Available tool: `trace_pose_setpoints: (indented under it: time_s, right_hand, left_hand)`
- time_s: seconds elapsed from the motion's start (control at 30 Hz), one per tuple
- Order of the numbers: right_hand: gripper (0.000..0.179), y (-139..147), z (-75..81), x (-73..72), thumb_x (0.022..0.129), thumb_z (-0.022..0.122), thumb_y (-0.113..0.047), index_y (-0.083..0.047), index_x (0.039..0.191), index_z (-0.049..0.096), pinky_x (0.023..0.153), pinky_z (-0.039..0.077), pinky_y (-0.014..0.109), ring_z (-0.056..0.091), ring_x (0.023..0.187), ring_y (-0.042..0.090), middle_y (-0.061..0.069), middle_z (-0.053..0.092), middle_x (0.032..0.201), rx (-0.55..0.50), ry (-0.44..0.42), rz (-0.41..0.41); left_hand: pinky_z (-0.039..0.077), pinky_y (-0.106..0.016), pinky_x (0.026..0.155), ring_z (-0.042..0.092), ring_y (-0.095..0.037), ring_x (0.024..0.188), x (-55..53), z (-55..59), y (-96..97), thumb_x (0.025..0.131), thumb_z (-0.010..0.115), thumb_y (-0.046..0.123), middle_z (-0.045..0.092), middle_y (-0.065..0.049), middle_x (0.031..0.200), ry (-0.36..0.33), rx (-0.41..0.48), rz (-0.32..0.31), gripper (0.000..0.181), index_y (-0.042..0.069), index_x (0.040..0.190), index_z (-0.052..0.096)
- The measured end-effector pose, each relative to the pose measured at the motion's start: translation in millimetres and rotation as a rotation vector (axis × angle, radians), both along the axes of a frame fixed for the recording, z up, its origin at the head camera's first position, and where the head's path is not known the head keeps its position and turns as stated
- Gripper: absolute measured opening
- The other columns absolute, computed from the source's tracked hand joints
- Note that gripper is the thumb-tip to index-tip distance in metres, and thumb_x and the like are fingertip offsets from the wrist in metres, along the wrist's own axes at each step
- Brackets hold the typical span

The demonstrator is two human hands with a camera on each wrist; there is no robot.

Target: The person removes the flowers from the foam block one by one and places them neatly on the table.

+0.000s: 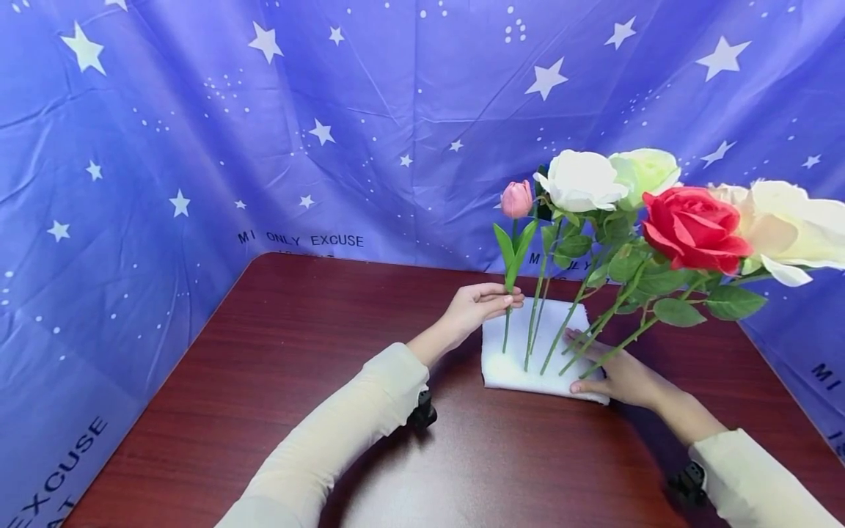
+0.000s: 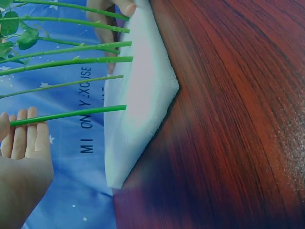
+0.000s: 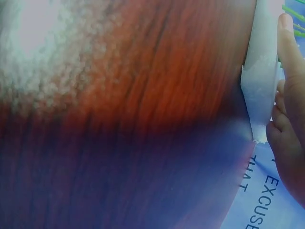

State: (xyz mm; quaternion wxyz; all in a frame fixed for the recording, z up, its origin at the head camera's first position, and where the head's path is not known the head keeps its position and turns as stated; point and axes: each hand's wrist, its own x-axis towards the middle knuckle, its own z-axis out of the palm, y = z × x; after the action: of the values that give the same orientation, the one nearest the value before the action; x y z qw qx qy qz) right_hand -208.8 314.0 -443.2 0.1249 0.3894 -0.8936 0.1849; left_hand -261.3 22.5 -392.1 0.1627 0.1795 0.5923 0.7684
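A pink tulip (image 1: 516, 199) stands upright at the left of a white foam block (image 1: 498, 372), the foot of its stem at the foam. My left hand (image 1: 470, 314) pinches this stem just below the leaves; in the left wrist view the green stem (image 2: 76, 115) crosses the fingers. On the foam's right side rests my right hand (image 1: 617, 375), fingers spread behind the leaning stems and thumb near the front edge. The right wrist view shows this hand (image 3: 289, 105) flat along the foam (image 3: 259, 76).
A white rose (image 1: 584, 182), a pale green rose (image 1: 647, 176), a red rose (image 1: 693, 231) and cream flowers (image 1: 802, 224) rise from the foam, several leaning right over the right hand. The brown table (image 1: 277, 381) meets a blue star-printed curtain (image 1: 370, 95).
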Motion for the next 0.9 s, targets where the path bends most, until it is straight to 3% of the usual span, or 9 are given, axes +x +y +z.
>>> trace_pose_setpoints:
  time_s: [0.23,0.47,0.6,0.73,0.9]
  right_hand:
    - [0.074,1.2,-2.7,-0.4,0.065,0.084,-0.028,0.009,0.124,0.059,0.106,0.011,-0.009,0.009,0.132,-0.025,0.033,0.058,0.123,-0.008,0.023,-0.012]
    - [0.07,-1.0,-1.6,1.2,0.063,0.085,-0.031,0.003,0.121,0.064,0.103,0.013,-0.011,0.019,0.129,-0.02,0.025,0.064,0.121,-0.012,0.042,-0.057]
    - [0.069,-1.6,-1.2,4.6,0.062,0.085,-0.032,0.001,0.12,0.066,0.101,0.015,-0.011,0.037,0.129,-0.004,0.022,0.066,0.121,0.007,0.054,-0.098]
    - [0.065,-1.8,-1.8,7.3,0.062,0.085,-0.033,-0.004,0.117,0.068,0.095,0.026,-0.008,0.058,0.118,0.018,0.018,0.069,0.119,0.034,0.06,-0.144]
    - [0.061,-1.8,-1.9,7.4,0.06,0.086,-0.031,-0.005,0.113,0.071,0.083,0.039,-0.001,0.067,0.103,0.027,0.014,0.071,0.114,0.041,0.086,-0.159]
  left_hand:
    - [0.051,-0.038,0.104,0.061,-0.037,0.117,1.3,1.6,1.6,0.095,0.055,-0.001,0.059,-0.032,0.124,0.005,0.008,0.027,0.031,-0.012,0.123,0.057]
    - [0.055,-0.034,0.1,0.063,-0.037,0.114,0.2,-1.4,1.5,0.094,0.055,-0.003,0.06,-0.033,0.122,0.022,0.009,0.055,0.03,-0.013,0.122,0.058]
    - [0.055,-0.033,0.099,0.063,-0.037,0.114,0.0,-2.2,2.0,0.094,0.055,-0.004,0.059,-0.033,0.122,0.035,0.019,0.057,0.03,-0.014,0.122,0.058]
    - [0.055,-0.033,0.098,0.065,-0.035,0.112,0.2,-0.9,2.1,0.093,0.056,-0.004,0.059,-0.033,0.122,0.027,0.03,0.07,0.031,-0.014,0.122,0.058]
    - [0.056,-0.034,0.097,0.064,-0.036,0.112,0.5,-0.2,1.9,0.092,0.057,-0.005,0.059,-0.033,0.121,0.01,0.042,0.089,0.031,-0.015,0.122,0.058]
